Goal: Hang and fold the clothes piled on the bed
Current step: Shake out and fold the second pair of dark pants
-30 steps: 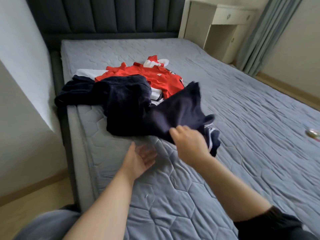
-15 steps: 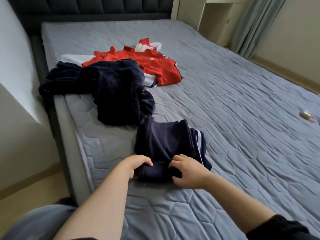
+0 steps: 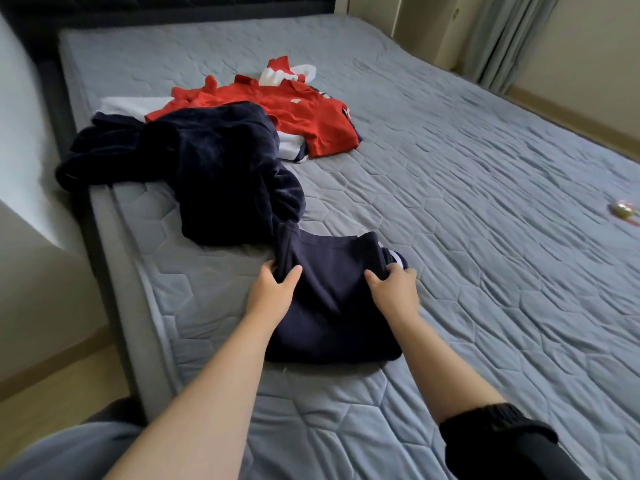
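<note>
One navy garment (image 3: 332, 299) lies part-folded near the edge of the bed (image 3: 450, 202); your left hand (image 3: 273, 292) and right hand (image 3: 394, 289) each pinch a far corner. Tug unevenly and the fold may skew, or drag the dark pile (image 3: 225, 174) touching it.

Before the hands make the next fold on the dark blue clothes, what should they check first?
1. Left hand pinches the left edge of the navy garment: ok.
2. Right hand grips its right edge: ok.
3. Cloth is smooth: not ok, it is bunched up by the right hand, where a white stripe shows.
4. Garment is apart from the dark fleecy pile: not ok, its far left corner meets the pile.
5. Bare mattress to the right gives room to fold: ok.
6. Layers underneath lie even: cannot tell, they are hidden.
</note>
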Demonstrator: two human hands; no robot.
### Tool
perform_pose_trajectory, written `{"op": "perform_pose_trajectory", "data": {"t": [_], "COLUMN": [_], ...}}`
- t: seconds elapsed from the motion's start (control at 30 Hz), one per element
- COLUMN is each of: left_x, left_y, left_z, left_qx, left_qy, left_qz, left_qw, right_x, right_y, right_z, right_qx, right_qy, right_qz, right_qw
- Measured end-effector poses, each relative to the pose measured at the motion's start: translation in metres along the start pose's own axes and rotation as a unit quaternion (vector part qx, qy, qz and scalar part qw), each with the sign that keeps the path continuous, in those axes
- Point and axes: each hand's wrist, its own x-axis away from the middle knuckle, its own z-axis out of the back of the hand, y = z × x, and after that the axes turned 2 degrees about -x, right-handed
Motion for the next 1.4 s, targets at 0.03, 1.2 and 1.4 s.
{"op": "perform_pose_trajectory", "data": {"t": [0.03,1.2,1.4], "left_x": [-0.003,-0.010,-0.007], "left_y": [0.000,0.020,0.001], "left_z": [-0.001,0.038,0.043], "left_qx": [-0.021,0.458,0.023], "left_qy": [0.006,-0.228,-0.123], "left_qz": [-0.003,0.149,0.146], "left_qw": [1.000,0.846,0.981], "right_x": [-0.001,0.048,0.080], "right_y": [0.003,-0.091,-0.040], "right_z": [-0.002,0.037,-0.023], "right_qx": [0.006,0.220,0.333], "right_qy": [0.013,0.129,-0.221], "right_qz": [0.022,0.539,0.445], "right_qw": [1.000,0.803,0.802]}}
